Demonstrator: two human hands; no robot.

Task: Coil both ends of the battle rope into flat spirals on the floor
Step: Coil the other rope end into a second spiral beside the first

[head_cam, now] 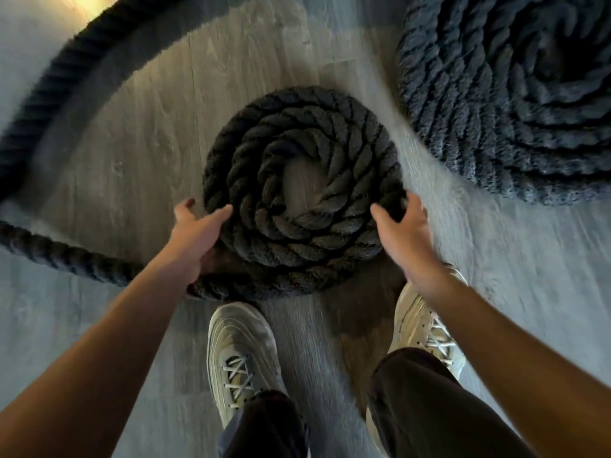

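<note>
A small spiral (330, 140) of battle rope (66, 256) lies flat on the wooden floor (132, 143), just ahead of two pale shoes (241, 352), with a larger, blurred spiral (496, 110) to its upper right. Loose rope runs in from the left and joins the small spiral's near edge. The left hand (195, 236) sits at that edge, thumb resting on top and forefinger stretched out; its other fingers are tucked under, so I cannot tell whether they clasp the strand. The right hand (403, 229) cups the right edge, fingers curled round the outer turn
</note>
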